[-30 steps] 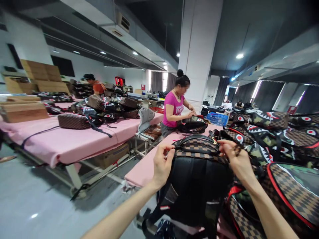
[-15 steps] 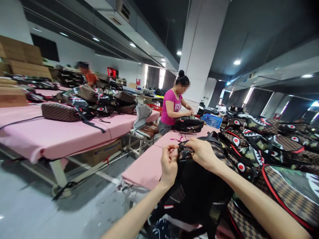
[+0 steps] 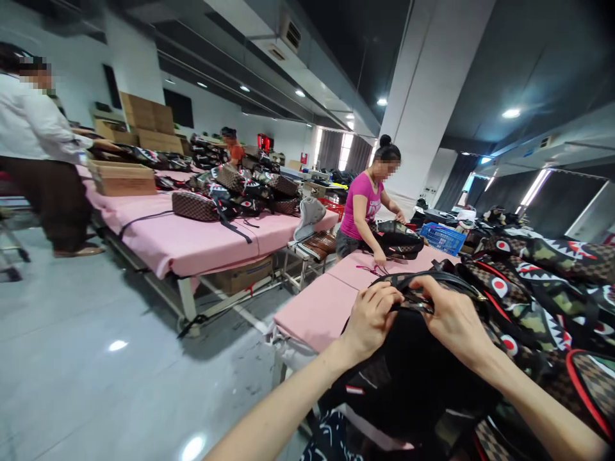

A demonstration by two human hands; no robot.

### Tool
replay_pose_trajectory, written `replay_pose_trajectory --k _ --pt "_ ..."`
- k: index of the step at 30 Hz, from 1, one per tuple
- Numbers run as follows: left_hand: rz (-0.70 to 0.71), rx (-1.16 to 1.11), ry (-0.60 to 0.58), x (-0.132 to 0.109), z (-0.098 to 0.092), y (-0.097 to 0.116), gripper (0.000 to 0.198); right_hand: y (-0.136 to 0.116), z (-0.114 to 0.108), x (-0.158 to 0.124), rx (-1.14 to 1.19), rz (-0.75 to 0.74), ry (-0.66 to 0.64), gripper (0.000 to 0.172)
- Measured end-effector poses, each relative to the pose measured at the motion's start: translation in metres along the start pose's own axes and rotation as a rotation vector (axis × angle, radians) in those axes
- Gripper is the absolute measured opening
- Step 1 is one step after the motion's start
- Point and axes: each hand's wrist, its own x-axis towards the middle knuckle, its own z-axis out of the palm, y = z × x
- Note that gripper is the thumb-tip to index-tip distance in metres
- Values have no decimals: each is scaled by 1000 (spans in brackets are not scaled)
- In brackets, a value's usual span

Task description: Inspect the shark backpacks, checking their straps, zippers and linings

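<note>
A black backpack (image 3: 432,378) with checkered and camouflage parts stands upright in front of me at the table's edge. My left hand (image 3: 375,317) is closed on its top edge, fingers curled over the rim. Close beside it, my right hand (image 3: 451,320) grips the same edge with thumb and bent fingers. Between the hands a short dark strip of the rim shows; what exactly the fingertips pinch is hidden. A black carry handle arches just behind my knuckles.
Shark-face backpacks (image 3: 533,288) are piled on my right. Across the pink table (image 3: 312,307) a co-worker in a pink shirt (image 3: 362,205) handles another bag beside a blue basket (image 3: 439,238). A chair (image 3: 310,224) stands between tables. Far left is a person in white (image 3: 38,121).
The view has turned left, bringing the person in white into sight. My left hand has moved from a raised pinch onto the backpack's rim. The co-worker's one hand has dropped to the table.
</note>
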Motion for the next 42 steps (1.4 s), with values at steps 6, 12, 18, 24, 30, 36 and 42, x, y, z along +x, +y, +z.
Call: replay_pose_trajectory --k 6,12,18,24,30,36,42 --pt "12 85 -79 2 -2 -6 28 70 -13 -72 105 191 210 17" --pt "97 -13 -199 22 -19 12 28 93 -10 -112 80 345 317 9" --pt "297 238 -219 33 21 83 30 79 -7 -101 85 311 311 12" --pt "333 376 -195 30 48 93 21 75 -12 -84 -253 414 79 22" --pt "327 361 -156 20 45 79 31 95 -12 -65 3 385 91 17" --pt "288 391 -232 20 47 78 48 110 -7 -44 620 316 267 31" --pt "106 368 -608 64 34 68 66 91 6 -41 888 441 472 34"
